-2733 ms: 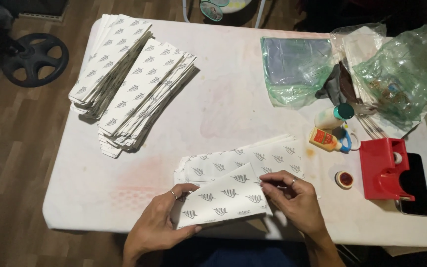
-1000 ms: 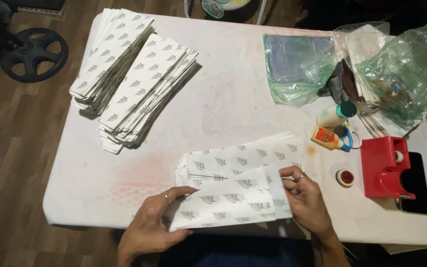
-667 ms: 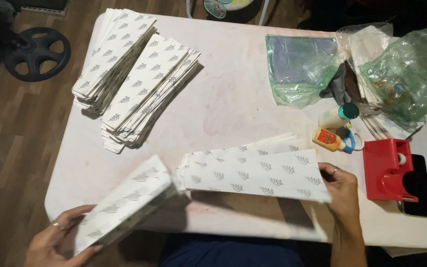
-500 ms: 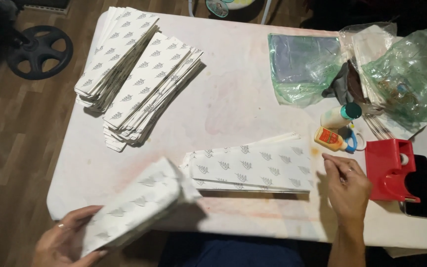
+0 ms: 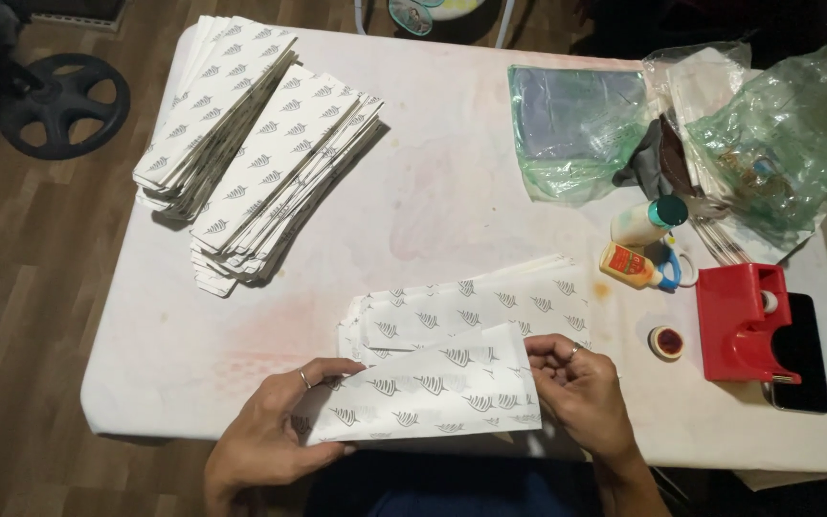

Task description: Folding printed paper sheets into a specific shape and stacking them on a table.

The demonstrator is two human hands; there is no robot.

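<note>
A white table (image 5: 452,191), faintly stained pink, is standing on a brown wood-plank floor (image 5: 11,287), with a black wheel (image 5: 64,101) lying off its far left corner. At the near edge, the left hand (image 5: 270,445) and the right hand (image 5: 581,397) are pinching a white leaf-printed paper sheet (image 5: 433,393) by its ends, fingers clamped on it, over a flat pile of like sheets (image 5: 471,306). Two stacks of folded sheets (image 5: 251,144) are sitting at the far left corner. Plastic bags (image 5: 681,134), glue bottles (image 5: 638,244) and a red tape dispenser (image 5: 739,321) are crowding the right edge

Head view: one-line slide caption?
Both hands, left hand and right hand, hold a leaf-printed paper bag over a white table.
</note>
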